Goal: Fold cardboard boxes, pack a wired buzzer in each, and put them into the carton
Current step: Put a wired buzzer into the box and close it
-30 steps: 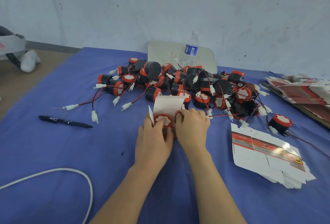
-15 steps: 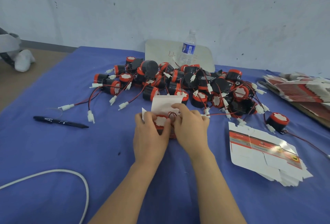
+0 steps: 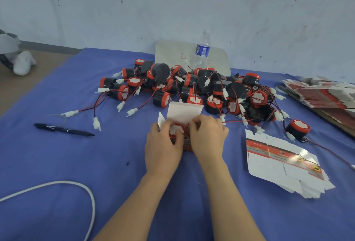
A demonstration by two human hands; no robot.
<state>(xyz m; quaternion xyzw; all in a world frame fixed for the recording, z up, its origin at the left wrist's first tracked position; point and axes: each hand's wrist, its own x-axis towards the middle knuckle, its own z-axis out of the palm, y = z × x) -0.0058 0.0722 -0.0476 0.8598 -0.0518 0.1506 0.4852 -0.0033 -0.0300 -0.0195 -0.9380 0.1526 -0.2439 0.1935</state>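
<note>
A small red and white cardboard box (image 3: pixel 183 113) stands in the middle of the blue table (image 3: pixel 57 164), its white lid flap raised. A red and black buzzer (image 3: pixel 177 128) with a white face sits in its open top. My left hand (image 3: pixel 163 144) grips the box's left side, thumb by the buzzer. My right hand (image 3: pixel 207 137) holds the right side, fingers curled over the buzzer's red wire at the opening. A heap of wired buzzers (image 3: pixel 192 87) lies just behind. The carton is not in view.
Flat unfolded boxes (image 3: pixel 284 162) lie in a stack to the right, and another pile of flat boxes (image 3: pixel 322 94) at the far right. A black marker (image 3: pixel 63 129) lies left, a white cable (image 3: pixel 76 189) near left, a water bottle (image 3: pixel 203 48) at the back.
The buzzer has sunk lower into the box. My right hand's fingers shifted from the box top onto the wire at the opening. Both hands stayed on the box.
</note>
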